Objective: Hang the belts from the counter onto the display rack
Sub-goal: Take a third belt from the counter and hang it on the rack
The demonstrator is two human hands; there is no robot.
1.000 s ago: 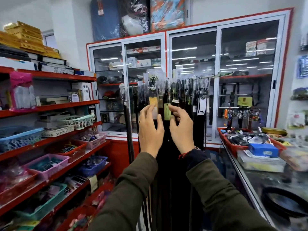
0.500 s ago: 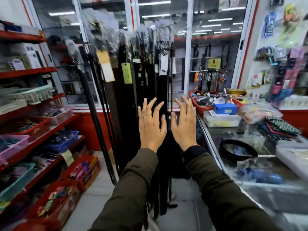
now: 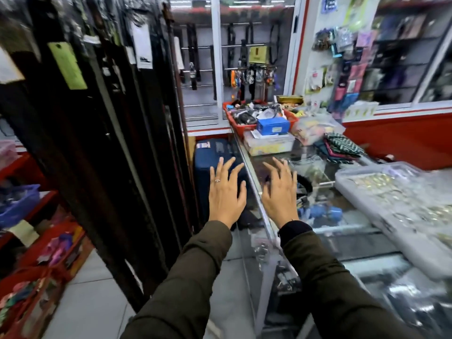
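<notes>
Belts (image 3: 105,148) hang in a dense dark row down the left half of the frame, most of them black, with a green tag (image 3: 67,66) and a white tag (image 3: 142,46) dangling among them near the top. Both hands are stretched forward in the centre of the frame, palms down and empty. The left hand (image 3: 226,192), wearing a ring, has its fingers (image 3: 233,171) spread and released, in front of a dark blue case (image 3: 215,152) that stands on the floor beside the counter. The right hand (image 3: 280,192) is likewise released, fingers splayed, over the left edge of the glass counter (image 3: 325,192). Just right of that hand a coiled black belt (image 3: 304,184) lies on the counter, partly hidden behind the hand. Farther back on the counter sit a red basket (image 3: 289,116) of small goods and a blue box (image 3: 272,126). A clear plastic tray (image 3: 391,192) fills the counter at the right.
</notes>
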